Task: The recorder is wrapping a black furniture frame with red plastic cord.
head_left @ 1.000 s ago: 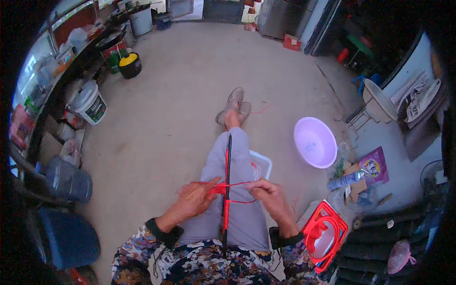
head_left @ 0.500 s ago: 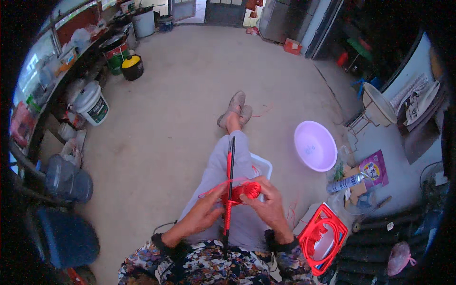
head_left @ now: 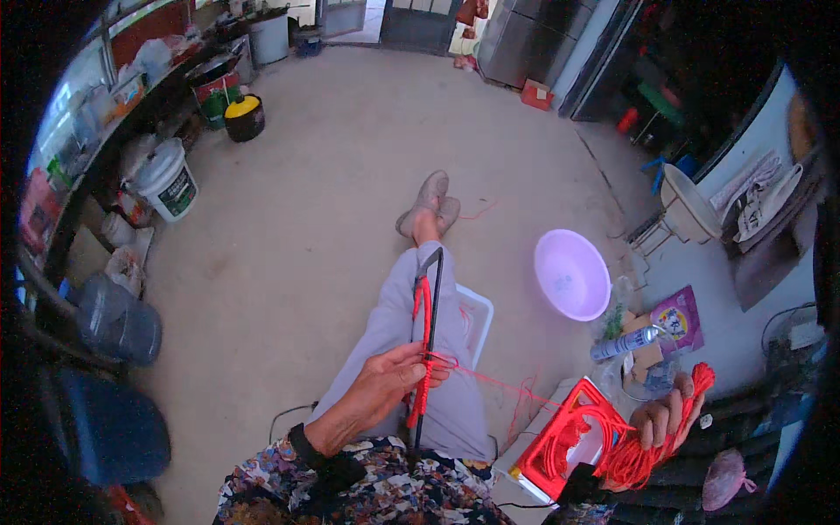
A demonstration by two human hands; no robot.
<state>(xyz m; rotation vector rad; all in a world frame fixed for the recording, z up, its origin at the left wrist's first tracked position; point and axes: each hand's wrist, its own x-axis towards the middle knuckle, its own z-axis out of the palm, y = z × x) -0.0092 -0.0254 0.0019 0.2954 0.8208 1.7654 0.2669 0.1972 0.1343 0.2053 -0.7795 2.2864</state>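
Observation:
My left hand (head_left: 389, 382) is closed around a narrow black frame (head_left: 437, 278) that stands up over my lap. Red cord is wound along its lower part, and a red strip (head_left: 425, 302) runs up beside the black bar. Out to the right, my right hand (head_left: 663, 422) is wrapped around a bundle of red cord (head_left: 632, 464), whose loops hang below the fingers and stick out above them. A thin red strand (head_left: 507, 383) stretches from the frame at my left fingertips toward the right hand. Some left fingers are hidden behind the frame.
Beside my right arm, red frame-like pieces (head_left: 560, 426) lie over a white container. A white tub (head_left: 477, 319) is partly behind my leg. Farther right are a purple basin (head_left: 571, 276), a spray can (head_left: 626, 342) and a purple packet (head_left: 678, 317). A blue bin (head_left: 114, 429) stands left.
My right hand has moved from the frame far out to the right with the red cord bundle, drawing a strand across. My left hand has shifted onto the frame and grips it.

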